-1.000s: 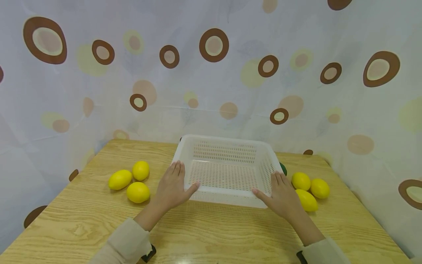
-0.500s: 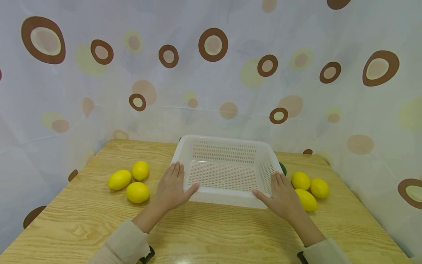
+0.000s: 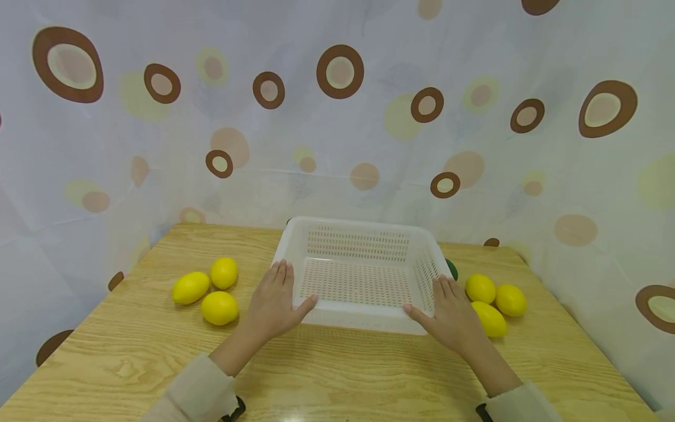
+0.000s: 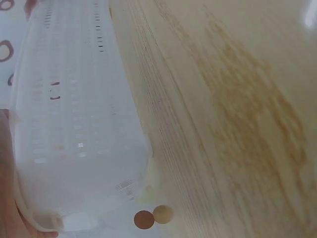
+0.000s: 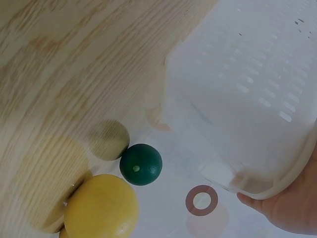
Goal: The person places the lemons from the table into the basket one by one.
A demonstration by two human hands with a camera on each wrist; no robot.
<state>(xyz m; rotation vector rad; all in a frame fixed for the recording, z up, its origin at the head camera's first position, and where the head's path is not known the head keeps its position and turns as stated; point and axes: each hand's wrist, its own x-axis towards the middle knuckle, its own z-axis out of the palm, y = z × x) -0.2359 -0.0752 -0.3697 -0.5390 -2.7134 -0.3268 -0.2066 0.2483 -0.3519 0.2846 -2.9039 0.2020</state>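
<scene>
A white plastic basket point(image 3: 364, 309) with slotted walls and floor sits mid-table, nothing inside it. My left hand point(image 3: 270, 306) grips its near left corner, thumb along the front rim and fingers over the side rim. At the near right corner my right hand point(image 3: 454, 316) holds the rim the same way. The left wrist view shows the basket's slotted front wall point(image 4: 74, 129) with part of the hand at the left edge. In the right wrist view, fingertips point(image 5: 250, 199) reach round the rim, near a round green fruit point(image 5: 140, 164) and a lemon point(image 5: 101, 210).
Three lemons point(image 3: 220, 308) lie grouped left of the basket on the wooden table point(image 3: 337, 375). Another three lemons point(image 3: 480, 289) lie to its right, beside my right hand. Behind the table hangs a pale curtain point(image 3: 295, 135) printed with circles.
Both hands keep their hold on the basket, and it stays in place. The view has shifted only slightly.
</scene>
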